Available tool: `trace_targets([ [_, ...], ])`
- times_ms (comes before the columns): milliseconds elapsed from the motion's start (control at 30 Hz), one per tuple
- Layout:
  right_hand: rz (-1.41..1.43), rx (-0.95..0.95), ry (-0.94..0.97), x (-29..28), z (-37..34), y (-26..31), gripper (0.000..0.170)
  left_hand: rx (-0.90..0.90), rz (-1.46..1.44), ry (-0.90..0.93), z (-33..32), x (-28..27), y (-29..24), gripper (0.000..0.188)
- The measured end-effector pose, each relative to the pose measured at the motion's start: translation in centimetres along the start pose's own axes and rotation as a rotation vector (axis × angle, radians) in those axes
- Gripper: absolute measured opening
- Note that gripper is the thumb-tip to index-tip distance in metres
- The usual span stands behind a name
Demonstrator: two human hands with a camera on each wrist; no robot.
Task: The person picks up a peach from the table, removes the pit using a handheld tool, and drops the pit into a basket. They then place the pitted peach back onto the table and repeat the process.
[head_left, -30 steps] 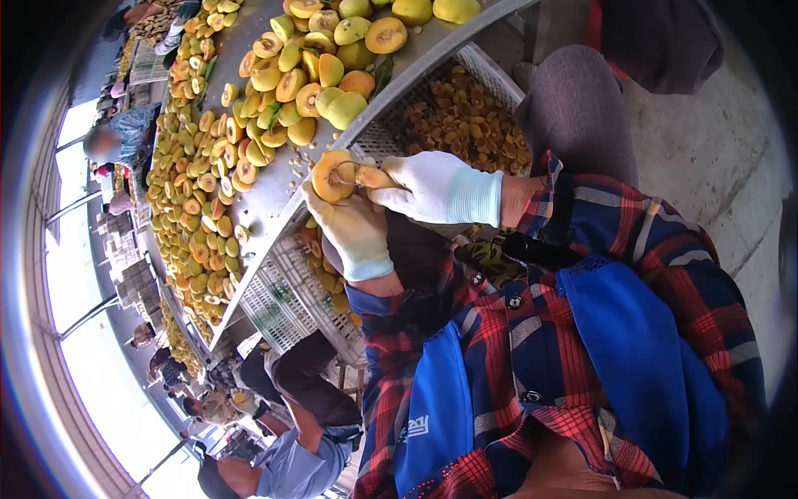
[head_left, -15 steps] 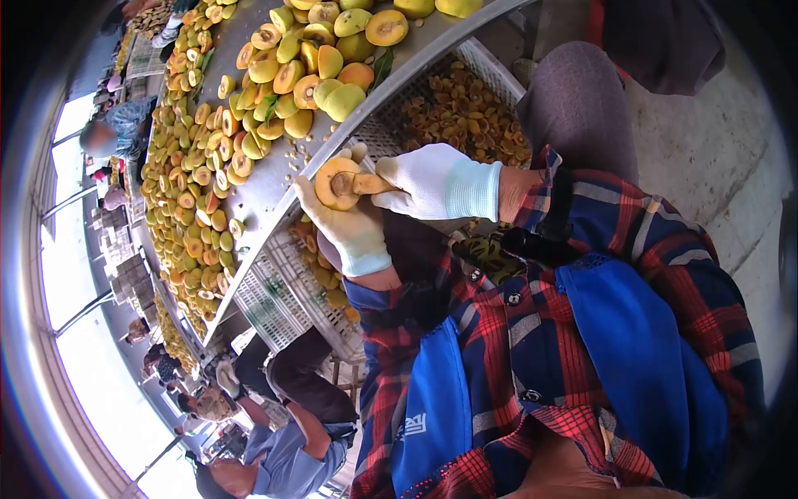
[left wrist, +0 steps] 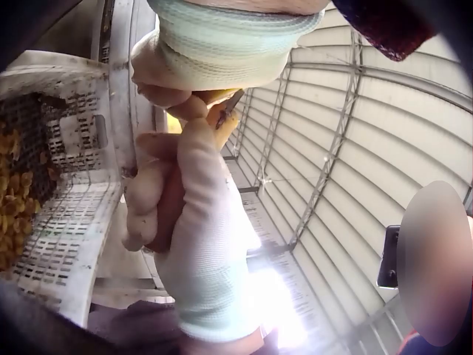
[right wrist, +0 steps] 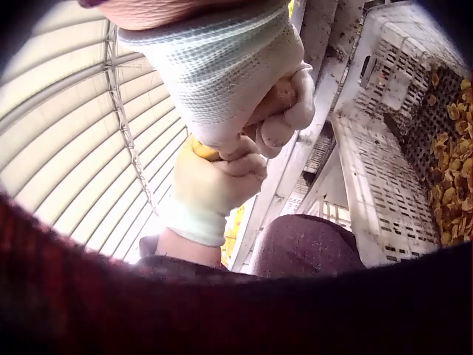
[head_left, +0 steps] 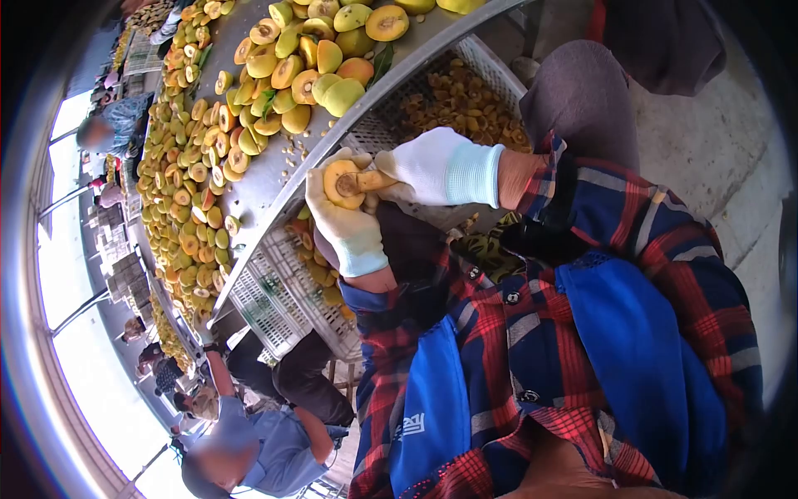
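Gloved in white, the left hand (head_left: 342,218) grips a halved yellow fruit (head_left: 332,185), its cut face turned up, near the metal table edge. The right hand (head_left: 422,170), also gloved, pinches a small tool with a yellowish handle (head_left: 376,180), whose tip meets the middle of the cut face. In the left wrist view the right hand (left wrist: 207,222) lies close below the left hand (left wrist: 214,55), and part of the yellow handle (left wrist: 224,124) shows. In the right wrist view the right hand's (right wrist: 229,81) curled fingers hide the tool; the left hand (right wrist: 211,188) is beneath.
Many halved fruits (head_left: 287,71) lie on the metal table (head_left: 258,179). A crate (head_left: 490,71) of small brown-yellow pieces stands beyond the right hand, another crate (head_left: 283,291) below the table edge. A seated person in blue (head_left: 274,445) is at lower left.
The fruit half and both hands have shifted slightly, with the tool staying at its cut face. The person in blue has reached an arm towards the table.
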State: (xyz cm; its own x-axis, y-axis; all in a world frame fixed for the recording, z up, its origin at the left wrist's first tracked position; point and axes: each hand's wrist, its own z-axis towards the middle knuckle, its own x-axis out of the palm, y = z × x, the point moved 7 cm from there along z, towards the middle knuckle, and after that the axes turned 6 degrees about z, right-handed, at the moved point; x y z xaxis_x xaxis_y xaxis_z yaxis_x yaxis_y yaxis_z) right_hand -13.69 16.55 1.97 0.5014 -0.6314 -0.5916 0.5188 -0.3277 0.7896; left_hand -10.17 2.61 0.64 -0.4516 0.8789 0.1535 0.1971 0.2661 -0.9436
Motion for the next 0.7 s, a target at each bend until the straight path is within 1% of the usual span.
trace_targets([
  [33,-0.034,0.019,0.037,-0.2,0.1,-0.1,0.031,-0.004,0.098,-0.026,-0.2,-0.2,0.0,0.054],
  [67,-0.074,0.005,0.055,-0.1,0.1,-0.3,0.03,-0.006,0.096,-0.028,0.0,-0.6,0.0,0.054],
  [100,-0.076,0.007,0.058,0.0,0.3,-0.9,0.03,-0.021,0.217,0.051,0.4,-0.8,0.1,0.055],
  [133,-0.166,-0.011,0.085,0.4,0.5,-1.2,0.029,-0.034,0.336,0.13,0.7,-0.7,0.1,0.057],
  [167,-0.255,-0.03,0.113,0.8,0.4,-1.5,0.029,-0.035,0.332,0.131,0.9,-1.0,-0.3,0.057],
  [233,-0.258,-0.004,0.151,0.2,0.2,-1.3,0.031,-0.118,0.72,0.22,0.7,-1.3,-0.4,0.061],
  [267,-0.233,0.048,0.219,0.3,0.0,-1.3,0.031,-0.148,0.759,0.24,0.7,-1.5,-0.4,0.071],
  [300,-0.209,0.099,0.284,0.4,-0.2,-1.4,0.031,-0.145,0.76,0.239,0.4,-1.5,-0.5,0.071],
  [367,0.035,0.182,0.328,0.4,-0.4,-1.6,0.036,-0.09,0.583,0.255,-0.3,-0.8,-1.0,0.085],
  [400,0.117,0.148,0.305,0.8,-0.1,-1.4,0.039,-0.02,0.619,0.244,-0.3,-0.9,-1.1,0.092],
  [433,0.624,0.459,0.478,2.6,-1.4,-2.3,0.042,0.034,0.548,0.16,-0.4,-1.4,-0.9,0.084],
  [500,0.914,0.499,0.57,4.8,-2.2,-1.4,0.044,0.443,0.578,-0.027,-0.7,-1.3,-1.4,0.067],
  [533,1.004,0.564,0.56,4.2,-2.8,-0.3,0.046,0.535,0.524,-0.09,-1.0,-1.2,-1.6,0.051],
  [567,1.002,0.564,0.561,4.4,-2.8,-0.5,0.046,0.536,0.522,-0.091,-0.8,-1.2,-1.4,0.051],
  [633,1.266,0.613,0.651,5.0,-2.9,0.3,0.044,0.612,0.533,-0.163,-1.2,-1.0,-1.9,0.046],
  [667,1.213,0.636,0.643,4.9,-3.1,0.1,0.043,0.577,0.552,-0.196,-1.3,-1.0,-1.6,0.053],
  [700,1.214,0.635,0.645,4.8,-3.0,0.2,0.043,0.576,0.553,-0.198,-1.5,-0.7,-2.1,0.053],
])
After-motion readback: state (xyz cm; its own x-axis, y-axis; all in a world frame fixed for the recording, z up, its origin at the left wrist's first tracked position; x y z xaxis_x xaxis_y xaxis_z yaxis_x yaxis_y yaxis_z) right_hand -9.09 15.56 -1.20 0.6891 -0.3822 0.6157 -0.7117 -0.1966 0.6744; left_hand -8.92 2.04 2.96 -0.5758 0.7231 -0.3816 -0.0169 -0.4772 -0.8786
